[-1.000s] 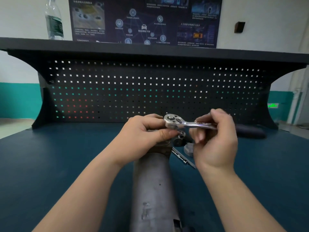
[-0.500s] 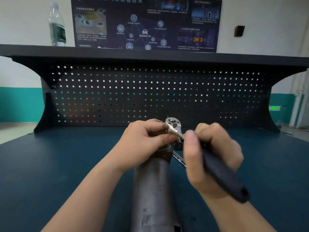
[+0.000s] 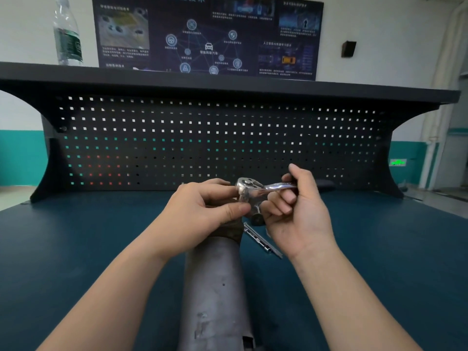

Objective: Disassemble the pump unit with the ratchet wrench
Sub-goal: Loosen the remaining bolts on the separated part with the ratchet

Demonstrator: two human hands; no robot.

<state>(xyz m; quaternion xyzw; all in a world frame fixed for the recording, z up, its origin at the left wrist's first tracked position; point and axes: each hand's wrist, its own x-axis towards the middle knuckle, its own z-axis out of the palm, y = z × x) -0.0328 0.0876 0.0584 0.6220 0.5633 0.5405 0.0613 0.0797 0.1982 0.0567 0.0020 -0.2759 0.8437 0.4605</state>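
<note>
On blue desk (image 3: 76, 262), backed by dark pegboard (image 3: 202, 138) w/ shelf (image 3: 228, 79) on top; poster (image 3: 207, 34) on wall behind, clear water bottle (image 3: 67, 34) standing on shelf at left

Centre of desk: grey metal pump unit (image 3: 215, 287), long cylinder lying lengthwise, running from bottom edge of view away toward pegboard; surface scuffed, small notch near bottom end. Far end mostly hidden under hands

Left hand (image 3: 200, 214) wrapped over far end of pump unit, fingers curled, thumb + forefinger pinching around head of ratchet wrench (image 3: 253, 192). Right hand (image 3: 296, 211) just beside it on right, palm turned toward camera, fingers curled round chrome shank of ratchet wrench, forefinger raised above it. Both hands gripping, neither slack

Ratchet wrench held level above far end of pump unit, round head at left w/ selector visible on top, shank pointing right through right hand; dark grip end blurred past the knuckles, hard to make out. Something socket-like below head, between the two hands – can't tell whether seated on a fastener

Just right of pump unit, flat on desk: thin chrome extension bar (image 3: 260, 239), angled diagonally, partly under right hand. Small green-lit sign (image 3: 398, 162) on far wall at right, small dark box (image 3: 348, 48) mounted high on wall right of poster
</note>
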